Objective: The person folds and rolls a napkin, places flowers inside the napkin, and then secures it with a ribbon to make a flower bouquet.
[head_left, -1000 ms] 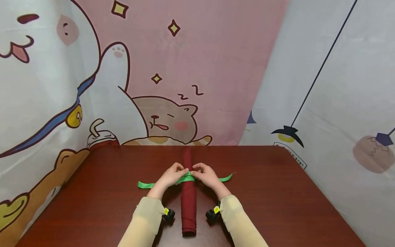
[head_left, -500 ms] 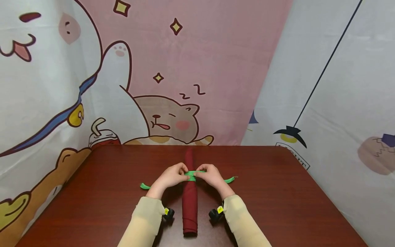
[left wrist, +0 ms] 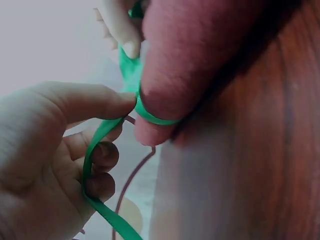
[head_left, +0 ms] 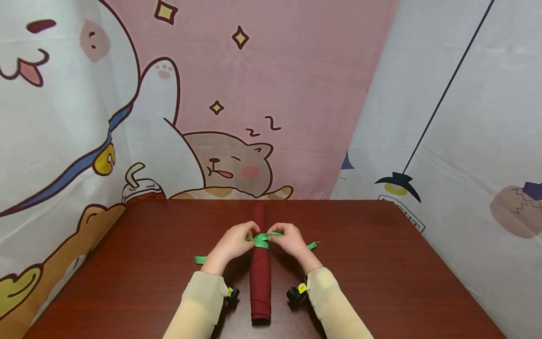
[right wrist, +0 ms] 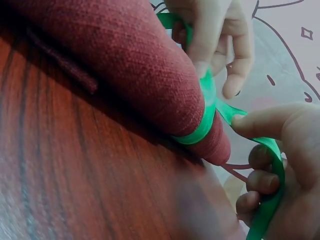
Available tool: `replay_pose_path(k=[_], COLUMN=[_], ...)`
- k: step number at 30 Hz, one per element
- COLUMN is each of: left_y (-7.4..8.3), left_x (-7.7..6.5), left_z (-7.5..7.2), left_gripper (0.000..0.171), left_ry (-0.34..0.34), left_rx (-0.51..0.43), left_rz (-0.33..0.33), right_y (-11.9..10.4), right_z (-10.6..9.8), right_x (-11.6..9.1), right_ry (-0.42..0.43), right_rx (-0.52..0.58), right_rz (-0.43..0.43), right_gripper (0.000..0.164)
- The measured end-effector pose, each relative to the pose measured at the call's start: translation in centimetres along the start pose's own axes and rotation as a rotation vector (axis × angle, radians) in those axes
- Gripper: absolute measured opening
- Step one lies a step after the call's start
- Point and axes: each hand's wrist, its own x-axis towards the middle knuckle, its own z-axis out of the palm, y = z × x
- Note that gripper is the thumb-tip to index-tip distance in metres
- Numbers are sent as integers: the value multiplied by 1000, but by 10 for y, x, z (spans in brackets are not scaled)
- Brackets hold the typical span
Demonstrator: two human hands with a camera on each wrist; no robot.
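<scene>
A long dark red cloth roll (head_left: 260,285) lies lengthwise on the table, a green ribbon (head_left: 261,244) looped around it toward its far end. On the left side, my left hand (head_left: 234,242) pinches one part of the ribbon between thumb and forefinger. My right hand (head_left: 291,241) pinches the other part just right of the roll. The ribbon crosses on top between the fingertips. In the left wrist view the ribbon's tail (left wrist: 114,219) runs past the curled fingers (left wrist: 101,186). In the right wrist view the band (right wrist: 200,129) sits snug against the red fabric (right wrist: 125,65).
The dark brown table (head_left: 360,278) has rounded far corners and meets a cartoon-printed curtain (head_left: 305,94) behind it. Loose ribbon ends stick out beyond both wrists. Small black wrist cameras (head_left: 296,295) sit under the cuffs.
Both hands have moved slightly apart from over the roll, drawing ribbon to either side. The strands now cross on top. The loose end at left has become shorter in view.
</scene>
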Motion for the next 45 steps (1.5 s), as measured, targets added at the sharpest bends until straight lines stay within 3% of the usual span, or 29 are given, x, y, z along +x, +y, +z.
replay_pose_path(k=[6, 15, 22, 25, 31, 45], left_y=[-8, -10, -8, -9, -13, -13], left_x=[-1, 0, 1, 1, 1, 1], left_z=[6, 6, 7, 8, 7, 5], left_gripper=[35, 13, 21, 17, 7, 5], left_ry=[-10, 18, -45, -55, -38, -7], left_rx=[3, -93, -182, -200, -219, -240], left_rz=[5, 3, -28, -31, -39, -80], right_y=[2, -4, -1, -1, 1, 5], right_z=[-2, -8, -9, -9, -10, -28], right_x=[-1, -1, 0, 0, 0, 1], right_ry=[-82, -156, -167, -172, -160, -139], right_rx=[8, 38, 60, 73, 79, 104], right_rz=[-56, -48, -43, -51, -40, 27], right_gripper=[10, 10, 8, 6, 6, 9])
